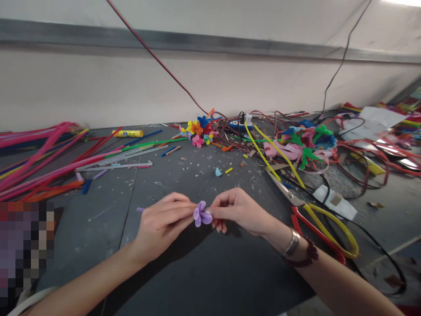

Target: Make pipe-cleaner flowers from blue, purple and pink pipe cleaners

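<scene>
Purple pipe-cleaner flower [201,214] pinched between fingers of left hand [162,224], right hand [238,211].

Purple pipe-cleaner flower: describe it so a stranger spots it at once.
On the dark work table, the left hand and right hand meet. Pinched between them is the purple pipe-cleaner flower, unlike the multicoloured flower bunch lying behind.

Looking forward and down from head height, from a camera worn on the person's head, across a dark worktable [200,276] toward a pale wall [108,90] along the upper part of the frame. Closest at the bottom of the frame, with the left hand [161,224] and right hand [238,210] just below centre, and farther off, at middle left, heaped pipe cleaners [39,162].
</scene>
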A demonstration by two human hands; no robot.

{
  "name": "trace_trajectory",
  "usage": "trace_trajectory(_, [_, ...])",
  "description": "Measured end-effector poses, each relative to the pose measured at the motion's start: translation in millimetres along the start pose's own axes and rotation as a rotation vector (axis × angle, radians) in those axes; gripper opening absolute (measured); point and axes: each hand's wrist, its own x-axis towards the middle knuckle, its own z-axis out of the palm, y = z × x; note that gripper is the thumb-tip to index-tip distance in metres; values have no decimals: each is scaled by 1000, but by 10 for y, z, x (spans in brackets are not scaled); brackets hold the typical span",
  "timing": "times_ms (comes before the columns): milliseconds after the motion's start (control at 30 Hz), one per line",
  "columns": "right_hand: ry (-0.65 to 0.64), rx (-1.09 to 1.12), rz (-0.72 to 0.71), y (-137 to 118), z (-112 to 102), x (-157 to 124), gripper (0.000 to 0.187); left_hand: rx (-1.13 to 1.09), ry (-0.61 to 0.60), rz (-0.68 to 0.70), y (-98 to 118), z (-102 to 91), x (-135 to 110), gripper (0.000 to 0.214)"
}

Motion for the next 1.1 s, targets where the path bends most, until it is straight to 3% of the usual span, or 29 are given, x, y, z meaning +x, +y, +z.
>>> trace_trajectory(233, [-1,26,-16,-52,-45,3,20,20,60,-82,-21,3,3,24])
trace_trajectory(367, [53,-69,-83,-80,-66,-4,20,-124,-19,-181,-24,10,29,17])
trace_trajectory(500, [36,-149,-123,-77,-75,-3,21,-259,-152,-391,-17,-25,74,8])
trace_trajectory(700, [105,-105,-84,-11,-75,42,19,-399,-358,-684,39,-81,148,16])
trace_trajectory(867, [103,-21,0,9,-66,59,21,-454,-380,-693,44,-64,151,13])
trace_trajectory(1100, [-49,223,106,80,-40,57,23,-574,-416,-648,-3,-32,92,12])
